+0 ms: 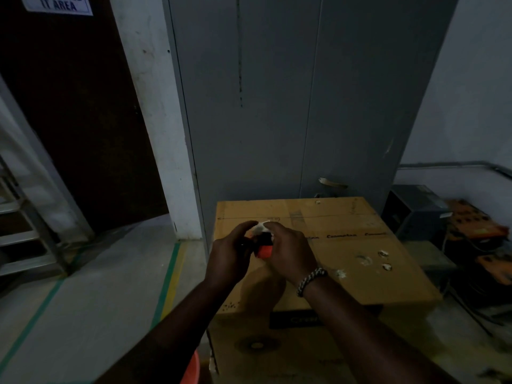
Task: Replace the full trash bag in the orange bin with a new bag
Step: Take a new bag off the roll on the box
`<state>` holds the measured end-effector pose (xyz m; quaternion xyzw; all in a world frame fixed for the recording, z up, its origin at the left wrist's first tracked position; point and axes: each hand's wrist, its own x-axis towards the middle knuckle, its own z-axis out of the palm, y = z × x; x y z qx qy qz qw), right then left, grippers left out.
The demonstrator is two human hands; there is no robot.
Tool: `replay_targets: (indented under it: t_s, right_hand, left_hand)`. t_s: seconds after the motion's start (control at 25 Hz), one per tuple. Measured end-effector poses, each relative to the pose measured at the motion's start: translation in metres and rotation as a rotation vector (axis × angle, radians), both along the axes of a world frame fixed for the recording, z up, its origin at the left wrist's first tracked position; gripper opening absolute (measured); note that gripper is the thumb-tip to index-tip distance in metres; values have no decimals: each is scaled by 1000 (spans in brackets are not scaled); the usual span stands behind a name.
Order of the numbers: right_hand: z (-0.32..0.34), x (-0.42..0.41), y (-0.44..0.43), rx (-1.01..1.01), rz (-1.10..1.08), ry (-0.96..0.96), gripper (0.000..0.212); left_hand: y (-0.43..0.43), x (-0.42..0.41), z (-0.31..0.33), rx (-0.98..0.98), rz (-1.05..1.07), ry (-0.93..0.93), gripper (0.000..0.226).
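Left hand and right hand both curl round a small orange-and-black bundle above the cardboard box, likely working a new bag loose, with the orange bin low beside it.

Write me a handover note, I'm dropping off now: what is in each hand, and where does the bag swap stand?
Left hand and right hand: both grip one small bundle, orange, black and white, above the cardboard box. It is too dim to say what the bundle is; it may be the new bag.
Orange bin: only a sliver of rim shows at the bottom edge, inside hidden.
Done: cannot tell whether the full bag is out.
Left: probably check the bin, then line it with a new bag.
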<state>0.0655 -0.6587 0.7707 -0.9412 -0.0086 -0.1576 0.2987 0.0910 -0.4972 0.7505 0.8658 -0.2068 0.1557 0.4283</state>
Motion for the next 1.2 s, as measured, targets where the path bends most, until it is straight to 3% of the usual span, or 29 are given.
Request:
replay_targets:
  t_s: [0.28,0.52,0.76,1.0,1.12,1.2]
  right_hand:
    - [7,2,-3,77,48,-19,21]
    - [4,5,-2,-67,156,142,36]
    - [4,8,-3,-6,137,133,9]
    - [3,8,-4,26,156,95,18]
    - [1,8,-5,71,155,142,8]
    - [0,9,-7,96,168,146,32]
  left_hand:
    - [-2,6,2,-40,14,44,40]
    - [-5,10,4,-66,24,54,35]
    - [-6,17,0,-29,39,75,35]
    - [-5,21,2,-50,59,109,37]
    - [-6,20,2,-99,28,146,42]
    - [-6,21,1,-118,-22,162,51]
